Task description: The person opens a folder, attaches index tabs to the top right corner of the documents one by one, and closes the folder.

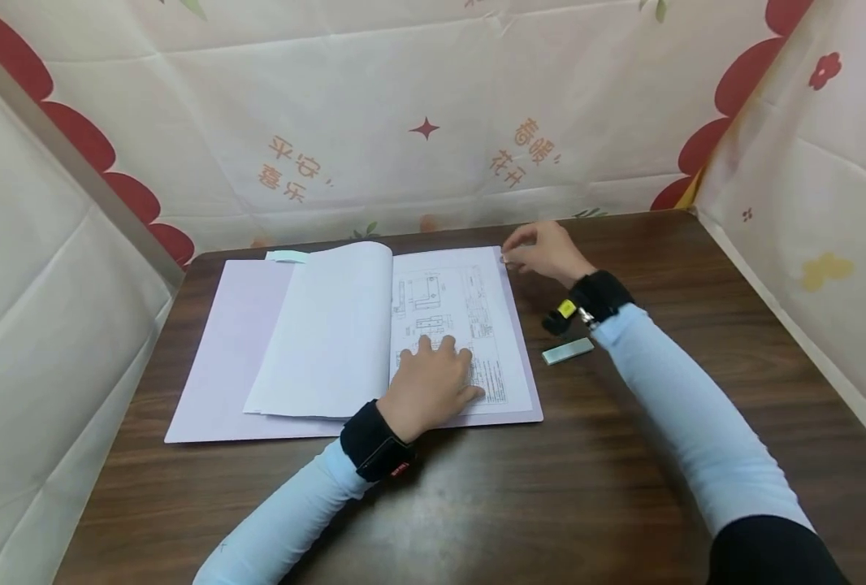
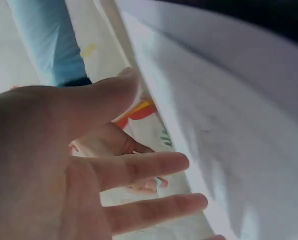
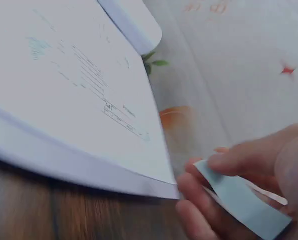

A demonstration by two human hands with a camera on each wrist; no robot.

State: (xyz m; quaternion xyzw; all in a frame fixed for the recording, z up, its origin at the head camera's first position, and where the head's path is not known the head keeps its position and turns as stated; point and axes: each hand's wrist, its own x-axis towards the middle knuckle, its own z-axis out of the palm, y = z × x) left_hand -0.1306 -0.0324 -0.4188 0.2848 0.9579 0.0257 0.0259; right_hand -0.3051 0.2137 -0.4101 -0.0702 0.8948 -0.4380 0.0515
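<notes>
An open document folder with a lilac cover point(image 1: 217, 357) lies on the table, its white pages turned to a sheet with technical drawings point(image 1: 480, 284). My left hand point(image 1: 433, 380) rests on the lower part of that sheet, fingers spread. At the sheet's upper right corner is my right hand point(image 1: 550, 253). Between thumb and fingers it pinches a pale blue-green sticky note strip point(image 3: 239, 200). The strip hangs just beside the folder's edge in the right wrist view. Another pale green tab point(image 1: 287, 257) sticks out from the top of the turned pages on the left.
A small pale green sticky note pad point(image 1: 568, 351) lies right of the folder. Next to the right wrist is a small black object with a yellow patch point(image 1: 566, 309). Patterned cloth walls point(image 1: 418, 187) stand behind and beside the brown table point(image 1: 491, 504).
</notes>
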